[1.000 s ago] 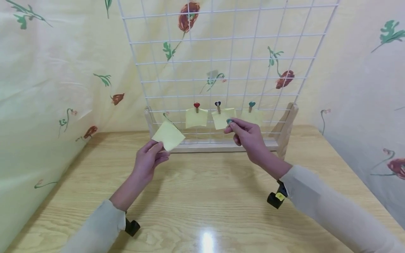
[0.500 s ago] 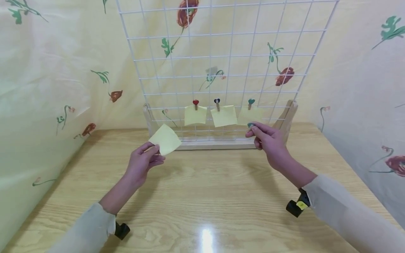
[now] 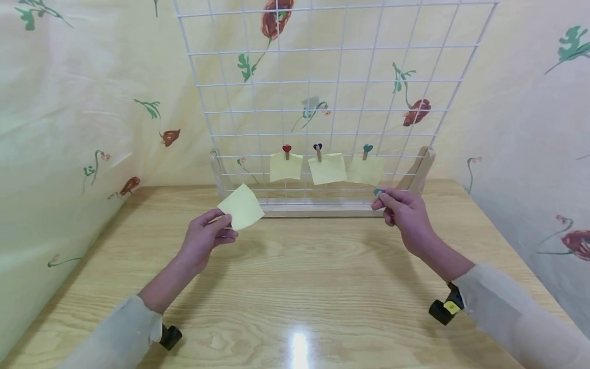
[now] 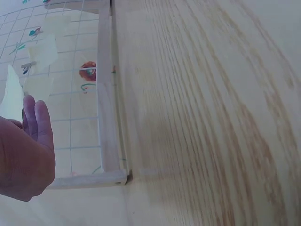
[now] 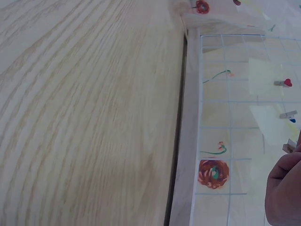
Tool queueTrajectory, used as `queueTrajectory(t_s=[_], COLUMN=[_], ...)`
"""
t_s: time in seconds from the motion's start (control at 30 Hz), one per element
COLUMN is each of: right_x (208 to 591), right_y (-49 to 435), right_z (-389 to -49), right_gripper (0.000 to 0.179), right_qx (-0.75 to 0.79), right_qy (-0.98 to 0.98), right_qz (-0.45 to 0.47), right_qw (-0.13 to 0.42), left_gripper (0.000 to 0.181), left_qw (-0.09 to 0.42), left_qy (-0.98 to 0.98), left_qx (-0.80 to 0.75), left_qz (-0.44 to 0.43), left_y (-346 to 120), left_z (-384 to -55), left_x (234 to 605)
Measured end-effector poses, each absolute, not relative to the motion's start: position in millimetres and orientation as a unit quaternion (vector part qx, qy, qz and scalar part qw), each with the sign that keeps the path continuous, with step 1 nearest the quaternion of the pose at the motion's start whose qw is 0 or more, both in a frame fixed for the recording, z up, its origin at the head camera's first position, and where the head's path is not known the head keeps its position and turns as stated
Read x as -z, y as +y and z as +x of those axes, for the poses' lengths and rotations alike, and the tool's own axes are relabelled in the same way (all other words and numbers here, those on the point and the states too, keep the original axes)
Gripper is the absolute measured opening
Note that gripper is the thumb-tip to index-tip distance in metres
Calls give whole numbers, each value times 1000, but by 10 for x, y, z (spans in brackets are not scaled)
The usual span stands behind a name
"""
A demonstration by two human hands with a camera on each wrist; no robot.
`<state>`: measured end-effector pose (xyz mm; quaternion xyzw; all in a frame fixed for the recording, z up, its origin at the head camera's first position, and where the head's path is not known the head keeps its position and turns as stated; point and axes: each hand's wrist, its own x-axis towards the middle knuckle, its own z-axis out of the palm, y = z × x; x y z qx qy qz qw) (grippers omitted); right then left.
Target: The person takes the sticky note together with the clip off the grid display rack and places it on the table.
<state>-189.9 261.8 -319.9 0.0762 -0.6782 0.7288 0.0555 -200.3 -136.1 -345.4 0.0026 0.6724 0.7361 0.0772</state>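
Observation:
My left hand (image 3: 205, 238) pinches a pale yellow paper note (image 3: 241, 206) by its lower left corner, above the table in front of the rack's left part. Between thumb and fingertips of my right hand (image 3: 410, 215) is a small wooden clothespin (image 5: 289, 146) with a teal top, mostly covered by the fingers. Behind, three yellow notes hang in a row on a white wire grid (image 3: 341, 80). A red heart clothespin (image 3: 287, 149) holds the left one, a dark blue heart clothespin (image 3: 318, 147) the middle one, a teal heart clothespin (image 3: 367, 148) the right one.
The grid stands in a wooden base (image 3: 318, 210) with slanted end supports (image 3: 420, 166) on a wood-grain table (image 3: 295, 277). Flower-printed cloth (image 3: 152, 66) surrounds the table at the back and sides. A black wrist camera (image 3: 444, 310) hangs below the right sleeve.
My right hand has moved right and slightly down with the clothespin, from before the middle note to below the right one. My left hand has drifted slightly left and down, still holding its note.

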Motion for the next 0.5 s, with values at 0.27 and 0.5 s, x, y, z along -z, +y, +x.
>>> queueTrajectory(t_s=[0.27, 0.5], right_x=[3306, 3479], right_y=[2665, 2748], right_z=[-1966, -2003], right_gripper=[17, 17], right_qx=[-703, -663], right_qy=[-708, -749], right_qz=[57, 5], right_qw=[31, -11], left_gripper=[33, 23], left_qw=[86, 108], left_qy=[717, 749], left_qx=[-692, -654], left_qz=[12, 13], left_y=[-1400, -1473], left_z=[-2069, -2172], left_x=[3535, 3669])
